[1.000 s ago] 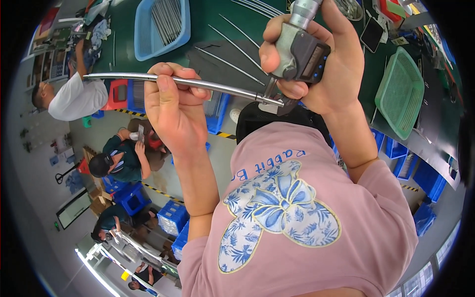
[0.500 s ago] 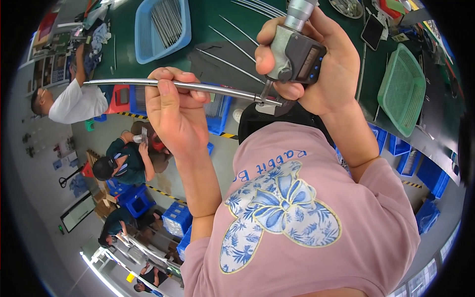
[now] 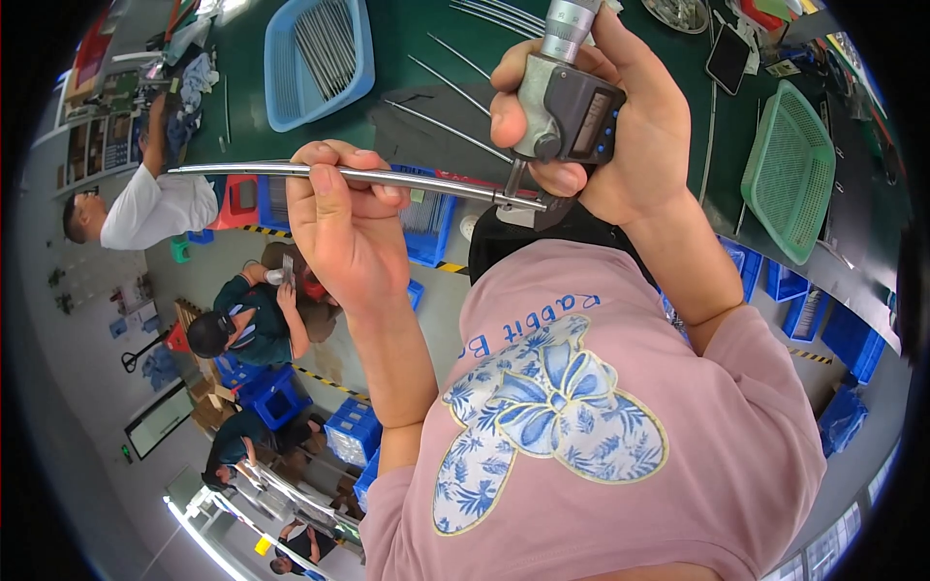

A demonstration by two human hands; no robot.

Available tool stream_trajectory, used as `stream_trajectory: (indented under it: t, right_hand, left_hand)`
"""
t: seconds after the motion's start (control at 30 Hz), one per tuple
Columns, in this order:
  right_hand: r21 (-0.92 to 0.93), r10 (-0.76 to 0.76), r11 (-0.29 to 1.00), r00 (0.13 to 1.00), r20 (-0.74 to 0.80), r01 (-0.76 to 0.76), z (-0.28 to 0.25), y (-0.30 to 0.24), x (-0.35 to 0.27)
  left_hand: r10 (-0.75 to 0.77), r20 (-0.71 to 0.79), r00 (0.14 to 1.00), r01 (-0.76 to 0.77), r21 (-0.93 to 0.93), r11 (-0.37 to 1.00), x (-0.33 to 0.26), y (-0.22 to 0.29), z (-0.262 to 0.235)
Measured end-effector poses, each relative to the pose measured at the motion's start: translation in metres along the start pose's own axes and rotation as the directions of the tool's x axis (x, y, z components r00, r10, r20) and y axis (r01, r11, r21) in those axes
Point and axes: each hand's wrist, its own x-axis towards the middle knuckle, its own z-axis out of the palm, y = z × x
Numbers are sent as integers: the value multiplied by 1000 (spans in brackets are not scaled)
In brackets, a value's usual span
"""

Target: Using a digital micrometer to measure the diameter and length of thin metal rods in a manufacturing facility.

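My left hand (image 3: 349,218) pinches a slim shiny metal rod (image 3: 426,181) between thumb and fingers, holding it roughly level. A digital micrometer (image 3: 565,108) with a small display and blue buttons is gripped in my right hand (image 3: 644,126), fingers wrapped round its frame. The rod's right end lies in the micrometer's gap, at the spindle; whether the spindle presses on it I cannot tell. Beyond my hands, several similar thin rods (image 3: 450,129) lie on a dark grey cloth (image 3: 407,126) on the green table (image 3: 417,24).
A light blue basket (image 3: 274,68) full of metal rods stands at the back left. To the right are a green mesh basket (image 3: 790,174) and a phone (image 3: 728,60). A metal dish (image 3: 678,14) holds small parts. Blue crates (image 3: 426,228) stand below; several people sit at left.
The micrometer and my right hand have shifted slightly left, with the rod's right end still in the gap. My left hand has barely moved.
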Motion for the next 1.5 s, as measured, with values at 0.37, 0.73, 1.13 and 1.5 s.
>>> stream_trajectory:
  t: [0.37,0.73,1.13,1.5]
  right_hand:
    - [-10,22,1000,1000,8,-21,-1,-2,2]
    - [-20,54,998,999,11,-53,-6,-4,2]
    - [-163,0,987,999,44,8,-12,3,6]
    - [-97,-28,994,993,118,40,-15,5,6]
  left_hand:
    - [-12,16,1000,12,-2,1000,2,-1,0]
    - [-20,17,1000,20,-6,1000,2,-3,3]
    - [-52,89,995,50,28,998,2,-1,-2]
    - [-69,86,994,67,21,997,4,-1,-6]
